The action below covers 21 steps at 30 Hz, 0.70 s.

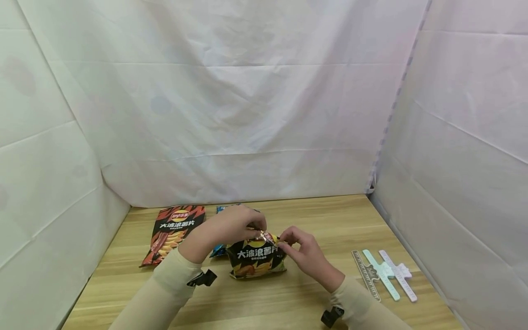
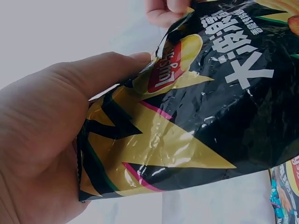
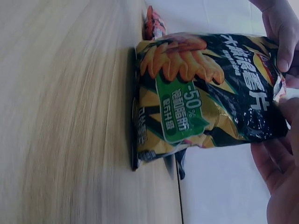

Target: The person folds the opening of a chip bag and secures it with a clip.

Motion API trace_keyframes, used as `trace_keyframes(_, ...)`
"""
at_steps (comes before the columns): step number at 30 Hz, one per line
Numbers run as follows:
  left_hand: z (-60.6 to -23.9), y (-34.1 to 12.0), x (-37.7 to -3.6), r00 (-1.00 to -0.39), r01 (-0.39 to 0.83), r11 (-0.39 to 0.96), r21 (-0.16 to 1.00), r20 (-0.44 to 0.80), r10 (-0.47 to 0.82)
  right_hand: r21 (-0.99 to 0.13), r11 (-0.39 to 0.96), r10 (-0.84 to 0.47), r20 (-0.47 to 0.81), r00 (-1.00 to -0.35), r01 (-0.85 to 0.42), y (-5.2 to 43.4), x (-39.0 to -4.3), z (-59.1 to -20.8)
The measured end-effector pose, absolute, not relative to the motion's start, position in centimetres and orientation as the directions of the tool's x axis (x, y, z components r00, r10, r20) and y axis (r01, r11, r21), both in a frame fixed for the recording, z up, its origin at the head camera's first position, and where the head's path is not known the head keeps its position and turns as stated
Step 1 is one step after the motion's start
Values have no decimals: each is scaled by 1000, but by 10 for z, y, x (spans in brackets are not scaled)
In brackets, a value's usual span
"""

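Observation:
A black and yellow chip bag (image 1: 255, 266) stands upright on its lower edge in the middle of the table, its printed front toward me. My left hand (image 1: 228, 224) grips its top left corner, thumb lying along the upper edge in the left wrist view. At the top right my right hand (image 1: 307, 254) pinches the edge between thumb and fingers. Between both hands the bag's top (image 2: 163, 51) is crumpled, and silvery lining shows there. In the right wrist view the front of the bag has a green label (image 3: 182, 112), and some fingers are hidden behind the bag.
A red and black chip bag (image 1: 177, 231) lies at the left. Behind my left hand is a blue bag (image 1: 218, 250), mostly covered. On the right lie a dark ruler-like clip (image 1: 365, 274), a mint one (image 1: 385, 277) and a lilac one (image 1: 398, 274). White cloth walls surround the table.

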State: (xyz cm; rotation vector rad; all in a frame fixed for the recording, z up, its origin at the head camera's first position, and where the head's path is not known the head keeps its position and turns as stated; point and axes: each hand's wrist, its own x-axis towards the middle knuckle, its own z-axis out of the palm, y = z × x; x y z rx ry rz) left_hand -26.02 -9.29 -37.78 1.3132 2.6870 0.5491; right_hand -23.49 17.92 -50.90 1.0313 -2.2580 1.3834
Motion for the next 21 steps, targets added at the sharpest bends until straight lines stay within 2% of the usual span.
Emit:
trace_keyframes(5,-379,-92,-260,-632,744,580,332,66,772,-709,308,-377,522,-765,-635,177,-234,-509)
trace_keyframes(13,-378,-95,-262,-632,761,595,258,84,771,-708,354,-392,481,-784,-611,182,-237,-508)
trace_keyframes(21,-381,-102,-267,-598,789,558,257,112,794,-742,356,-395,432,-811,-569,186,-235,-505)
